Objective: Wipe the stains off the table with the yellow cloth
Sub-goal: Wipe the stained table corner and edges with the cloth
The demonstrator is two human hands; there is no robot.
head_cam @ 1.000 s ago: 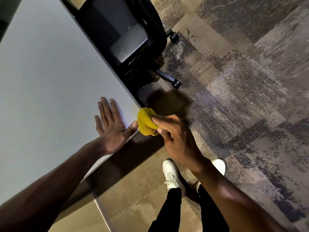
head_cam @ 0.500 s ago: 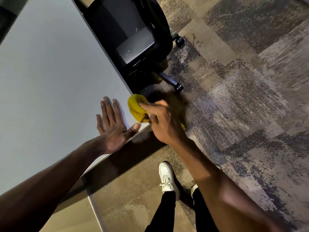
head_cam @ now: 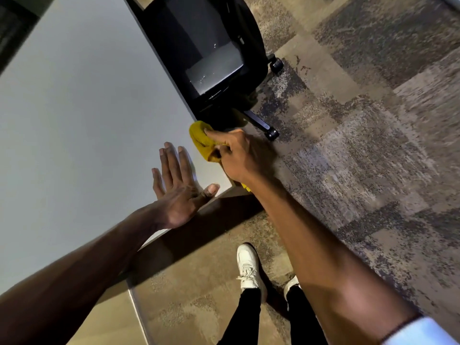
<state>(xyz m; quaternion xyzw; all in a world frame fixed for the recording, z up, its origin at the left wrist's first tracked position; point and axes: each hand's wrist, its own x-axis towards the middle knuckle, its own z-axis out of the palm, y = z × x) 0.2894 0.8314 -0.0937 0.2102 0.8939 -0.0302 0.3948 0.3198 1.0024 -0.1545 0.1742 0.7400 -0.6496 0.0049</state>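
Observation:
The yellow cloth (head_cam: 201, 140) is bunched up at the right edge of the white table (head_cam: 82, 115), close to the near right corner. My right hand (head_cam: 239, 155) grips it, index finger pressed on top; a yellow scrap shows under the wrist. My left hand (head_cam: 178, 192) lies flat on the table just left of the cloth, fingers spread, holding nothing. No stains show on the table surface.
A black office chair (head_cam: 214, 58) stands against the table's right edge, just beyond the cloth, its wheeled base (head_cam: 271, 134) sticking out over the patterned carpet (head_cam: 361, 145). My white shoes (head_cam: 249, 267) stand on the floor below the table corner.
My right hand has carried the cloth from off the table corner up along the right edge, toward the chair. My left hand stays planted in the same place.

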